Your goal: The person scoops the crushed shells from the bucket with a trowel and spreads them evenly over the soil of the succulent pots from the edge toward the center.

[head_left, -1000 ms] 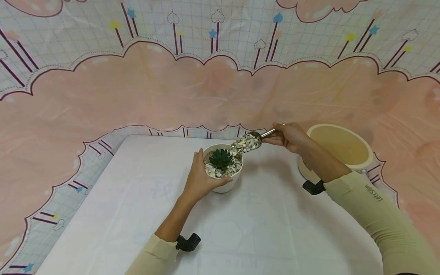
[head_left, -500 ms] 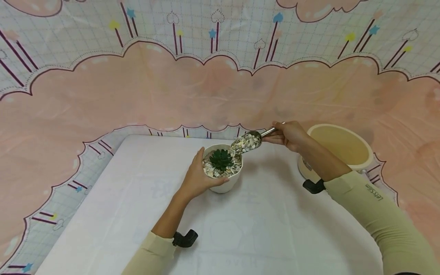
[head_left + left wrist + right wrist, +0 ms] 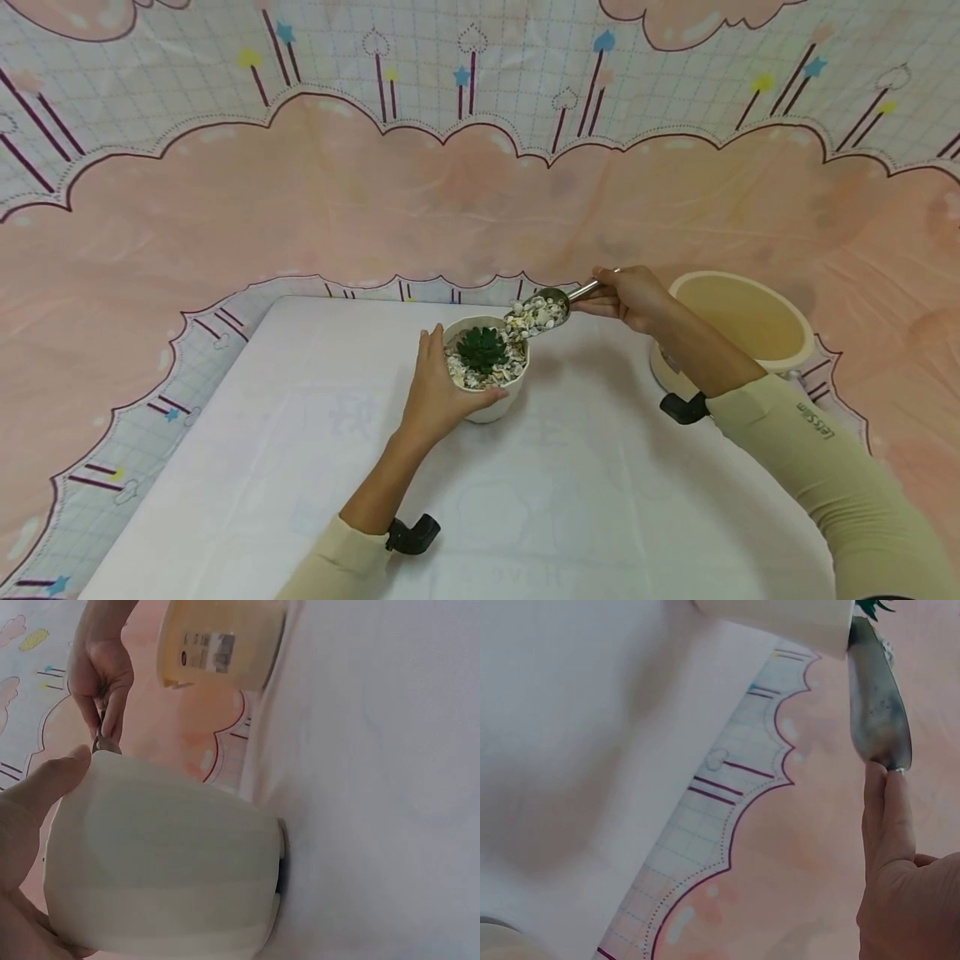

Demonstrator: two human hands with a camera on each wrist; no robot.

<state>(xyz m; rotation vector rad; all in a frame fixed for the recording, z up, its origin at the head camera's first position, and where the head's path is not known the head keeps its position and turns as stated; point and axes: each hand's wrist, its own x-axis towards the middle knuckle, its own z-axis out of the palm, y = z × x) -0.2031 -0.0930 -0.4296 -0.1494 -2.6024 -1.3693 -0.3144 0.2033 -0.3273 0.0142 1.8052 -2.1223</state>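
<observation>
A white flower pot (image 3: 491, 408) stands on the table, with a dark green succulent (image 3: 482, 348) amid pale pebbles (image 3: 480, 378). My left hand (image 3: 440, 396) holds the pot from its left side, thumb at the near wall and fingers around the far side. In the left wrist view the pot's wall (image 3: 165, 855) fills much of the picture. From the right, my right hand (image 3: 630, 298) grips the handle of a metal scoop (image 3: 558, 298). Its tip lies over the pot's right rim, and it is loaded with pebbles (image 3: 537, 316). The right wrist view shows the scoop's underside (image 3: 881, 712).
A cream bucket (image 3: 798, 342) stands at the table's right, partly behind the right forearm; its label (image 3: 206, 651) shows in the left wrist view. The white-covered table (image 3: 315, 483) ends at a pink patterned cloth (image 3: 375, 200) behind.
My left hand and forearm shifted slightly left, then came back right around the pot. Pebbles in the scoop have shifted a little, while the right hand stays almost still.
</observation>
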